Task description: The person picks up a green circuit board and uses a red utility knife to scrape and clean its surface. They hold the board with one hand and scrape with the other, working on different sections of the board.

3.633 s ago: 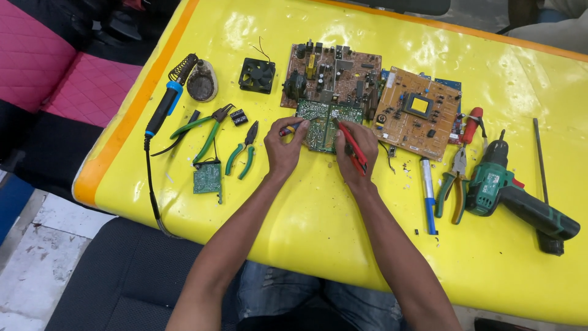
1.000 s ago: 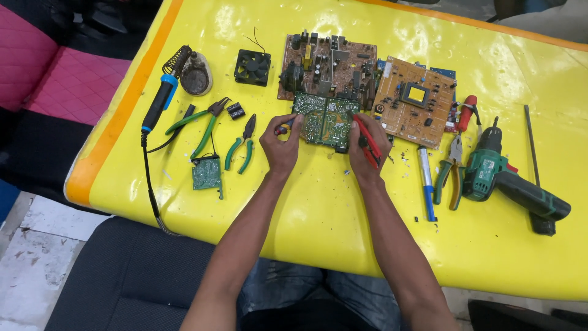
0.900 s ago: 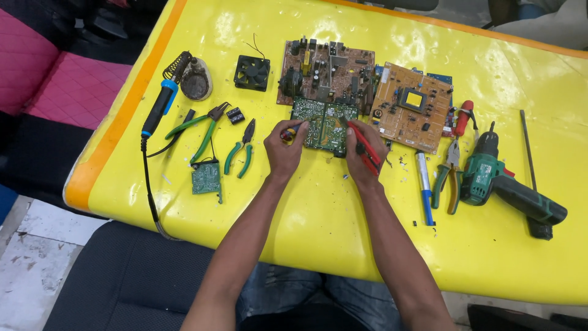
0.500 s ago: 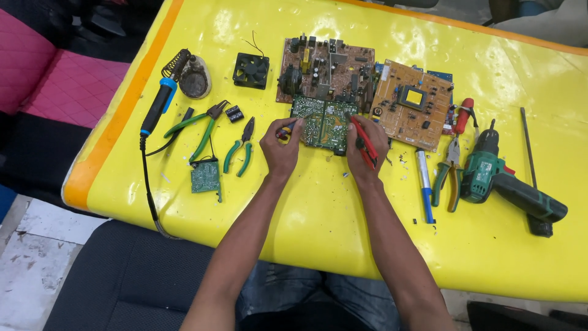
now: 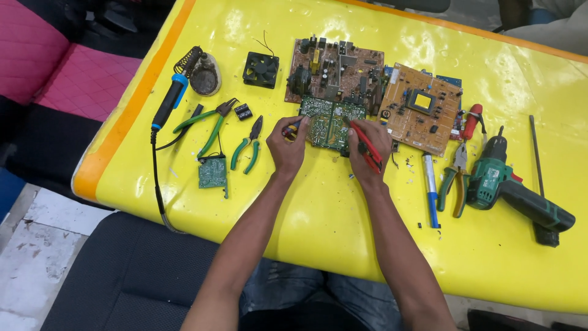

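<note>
Two hands work on one small green circuit board (image 5: 329,122), rectangular, dense with tiny components, lying flat on the yellow table (image 5: 318,214). Left hand (image 5: 288,146) pinches its left edge, fingers closed, a small tool tip poking out. Right hand (image 5: 367,147) is wrapped shut around red-handled cutters (image 5: 366,146) at the board's right edge. Brown circuit board (image 5: 335,72) lies just beyond both grips; green pliers (image 5: 246,147) left of the left hand.
</note>
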